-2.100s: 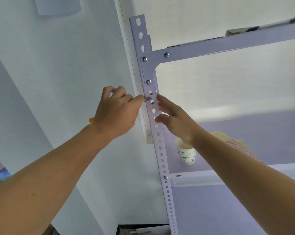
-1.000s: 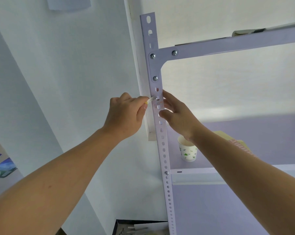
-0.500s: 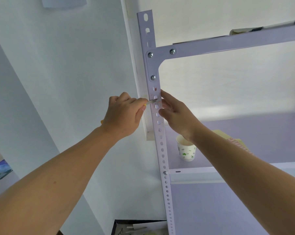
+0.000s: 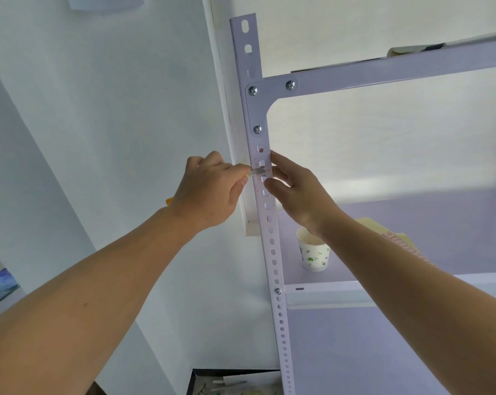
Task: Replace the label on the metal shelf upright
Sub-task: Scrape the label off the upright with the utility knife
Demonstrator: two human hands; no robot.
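— Label (image 4: 261,180), the smeared reddish paper remnant: where is it?
— On the front face of the white perforated metal upright (image 4: 273,252), among the slots just below the rounded corner bracket (image 4: 255,109); it lies between the two hands.
— The left hand (image 4: 209,192)?
— Fingers curled tight round a thin tool; its flat grey blade (image 4: 254,173) juts out past the thumb and touches the upright at the label; a yellow handle end (image 4: 169,201) shows behind the wrist.
— And the right hand (image 4: 298,192)?
— Fingers nearly straight, grasping nothing; index tip and thumb tip rest against the upright's right edge, beside the label.
— Anything else?
— A white paper cup with green leaf print (image 4: 313,256) stands on the pale lilac shelf board (image 4: 426,218), behind the right wrist.
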